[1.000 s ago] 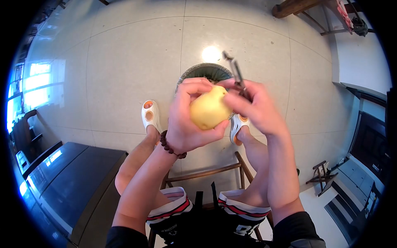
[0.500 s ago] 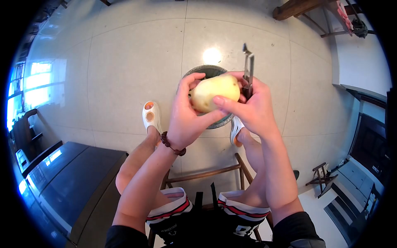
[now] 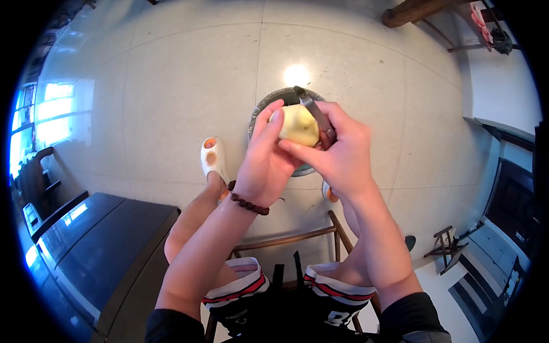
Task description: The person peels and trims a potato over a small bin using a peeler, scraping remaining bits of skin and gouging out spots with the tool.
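A peeled, pale yellow potato (image 3: pixel 298 126) is between my two hands, above a round bin (image 3: pixel 255 117) on the floor. My left hand (image 3: pixel 266 154) wraps the potato from the left, a beaded bracelet on its wrist. In my right hand (image 3: pixel 341 147) is a metal peeler (image 3: pixel 314 111), its head pointing up and left along the potato's right side. The right thumb presses the potato's lower edge. Most of the bin's inside is hidden behind the hands and potato.
A dark glossy table (image 3: pixel 103 246) stands at the lower left. Wooden rungs of a chair (image 3: pixel 286 237) lie between my legs. A white clog (image 3: pixel 211 159) is on my left foot. Wooden furniture legs (image 3: pixel 412 12) reach in at the upper right, and a small folding stool (image 3: pixel 443 246) stands at right.
The potato has turned so an end faces up. The peeler has swung from upright at the right to a leftward tilt against the potato. My left hand has rolled palm-up.
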The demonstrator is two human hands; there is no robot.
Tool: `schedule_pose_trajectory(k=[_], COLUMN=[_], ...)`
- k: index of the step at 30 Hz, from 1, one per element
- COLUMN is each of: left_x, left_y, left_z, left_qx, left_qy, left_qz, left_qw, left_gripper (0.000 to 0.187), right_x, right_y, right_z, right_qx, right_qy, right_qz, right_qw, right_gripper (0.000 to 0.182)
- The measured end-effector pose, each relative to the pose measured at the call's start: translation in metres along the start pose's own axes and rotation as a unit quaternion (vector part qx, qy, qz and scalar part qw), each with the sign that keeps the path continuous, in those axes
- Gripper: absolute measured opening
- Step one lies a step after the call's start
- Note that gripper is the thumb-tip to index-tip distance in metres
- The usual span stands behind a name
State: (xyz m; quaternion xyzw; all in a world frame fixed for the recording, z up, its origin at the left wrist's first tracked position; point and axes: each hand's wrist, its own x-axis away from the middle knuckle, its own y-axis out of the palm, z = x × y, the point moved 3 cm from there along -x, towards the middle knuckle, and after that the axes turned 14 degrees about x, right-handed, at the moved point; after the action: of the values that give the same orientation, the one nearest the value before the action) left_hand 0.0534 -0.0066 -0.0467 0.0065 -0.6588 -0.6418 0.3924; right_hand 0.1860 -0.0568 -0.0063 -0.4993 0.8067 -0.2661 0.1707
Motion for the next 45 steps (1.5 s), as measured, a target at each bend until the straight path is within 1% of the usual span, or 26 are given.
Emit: schedule_pose_trajectory(k=[1,2,4,5,6,8,10,11,13,14,15,16,17,18,20,21,23,25,29,31,33,36,37,41,43,45], left_x=[-0.001,0.0,0.002,0.003,0.004,0.005,0.003,0.003,0.004,0.004,0.005,0.005,0.005,0.005,0.005,0.006,0.007,0.007,0.007,0.007,0.008,0.008,0.008,0.008,0.008,0.008], left_y=[-0.002,-0.003,-0.005,-0.003,0.001,0.003,0.005,0.008,0.008,0.008,0.008,0.01,0.011,0.01,0.005,0.003,0.002,0.002,0.002,0.002,0.002,0.002,0.003,0.004,0.005,0.005], left_z=[0.0,0.0,0.002,0.003,0.005,0.01,0.02,0.023,0.027,0.029,0.03,0.029,0.029,0.028,0.025,0.024,0.024,0.026,0.026,0.027,0.027,0.028,0.029,0.03,0.03,0.029], left_qx=[-0.037,-0.038,-0.038,-0.039,-0.043,-0.05,-0.071,-0.09,-0.072,-0.053,-0.053,-0.05,-0.047,-0.048,-0.081,-0.08,-0.128,-0.125,-0.128,-0.132,-0.136,-0.141,-0.146,-0.174,-0.171,-0.167], left_qy=[-0.004,-0.001,0.014,0.015,0.033,0.05,0.094,0.1,0.104,0.108,0.108,0.099,0.089,0.088,0.105,0.104,0.103,0.099,0.098,0.099,0.101,0.102,0.106,0.115,0.12,0.124], left_qz=[-0.001,0.001,0.042,0.044,0.051,0.059,0.061,0.072,0.056,0.038,0.038,0.014,-0.011,-0.011,-0.03,-0.031,-0.056,-0.06,-0.06,-0.06,-0.059,-0.051,-0.055,-0.064,-0.061,-0.058], left_qw=[0.999,0.999,0.998,0.998,0.997,0.996,0.991,0.988,0.99,0.992,0.992,0.994,0.995,0.995,0.991,0.991,0.985,0.985,0.985,0.985,0.984,0.983,0.982,0.976,0.976,0.976], left_gripper=[0.043,0.043,0.037,0.037,0.038,0.041,0.048,0.053,0.055,0.058,0.058,0.066,0.075,0.075,0.089,0.089,0.094,0.093,0.093,0.093,0.093,0.097,0.1,0.11,0.11,0.111], right_x=[0.003,0.002,0.002,0.002,0.001,0.001,-0.001,-0.001,-0.002,-0.002,-0.003,-0.004,-0.003,-0.003,-0.003,-0.003,-0.004,-0.004,-0.004,-0.005,-0.005,-0.004,-0.004,-0.004,-0.004,-0.004], right_y=[-0.003,-0.005,-0.008,-0.012,-0.015,-0.019,-0.023,-0.024,-0.027,-0.026,-0.028,-0.029,-0.029,-0.029,-0.029,-0.029,-0.029,-0.029,-0.029,-0.029,-0.03,-0.028,-0.027,-0.027,-0.027,-0.027], right_z=[-0.006,-0.008,-0.004,-0.001,0.004,0.004,-0.002,-0.002,-0.001,-0.002,-0.004,-0.006,-0.007,-0.007,-0.007,-0.008,-0.008,-0.009,-0.009,-0.01,-0.01,-0.007,-0.006,-0.008,-0.009,-0.008], right_qx=[0.026,0.023,-0.005,-0.007,-0.072,-0.139,-0.125,-0.121,-0.026,-0.026,-0.009,0.009,0.009,0.024,0.04,0.05,0.06,0.068,0.081,0.092,0.093,0.076,0.057,0.054,0.056,0.057], right_qy=[0.022,0.02,0.051,0.052,0.073,0.094,0.08,0.075,-0.015,-0.015,-0.028,-0.04,-0.039,-0.042,-0.043,-0.053,-0.061,-0.084,-0.079,-0.099,-0.098,-0.1,-0.103,-0.096,-0.073,-0.073], right_qz=[-0.044,-0.046,-0.136,-0.137,-0.158,-0.177,-0.186,-0.189,-0.151,-0.151,-0.129,-0.108,-0.107,-0.106,-0.105,-0.094,-0.084,-0.072,-0.076,-0.06,-0.065,-0.078,-0.085,-0.101,-0.106,-0.104], right_qw=[0.998,0.998,0.989,0.989,0.982,0.97,0.971,0.972,0.988,0.988,0.991,0.993,0.993,0.993,0.993,0.993,0.993,0.992,0.991,0.989,0.989,0.989,0.989,0.989,0.99,0.99], right_gripper=[0.056,0.056,0.05,0.05,0.048,0.047,0.047,0.048,0.051,0.051,0.051,0.051,0.051,0.052,0.052,0.052,0.051,0.049,0.047,0.046,0.045,0.045,0.046,0.044,0.042,0.043])
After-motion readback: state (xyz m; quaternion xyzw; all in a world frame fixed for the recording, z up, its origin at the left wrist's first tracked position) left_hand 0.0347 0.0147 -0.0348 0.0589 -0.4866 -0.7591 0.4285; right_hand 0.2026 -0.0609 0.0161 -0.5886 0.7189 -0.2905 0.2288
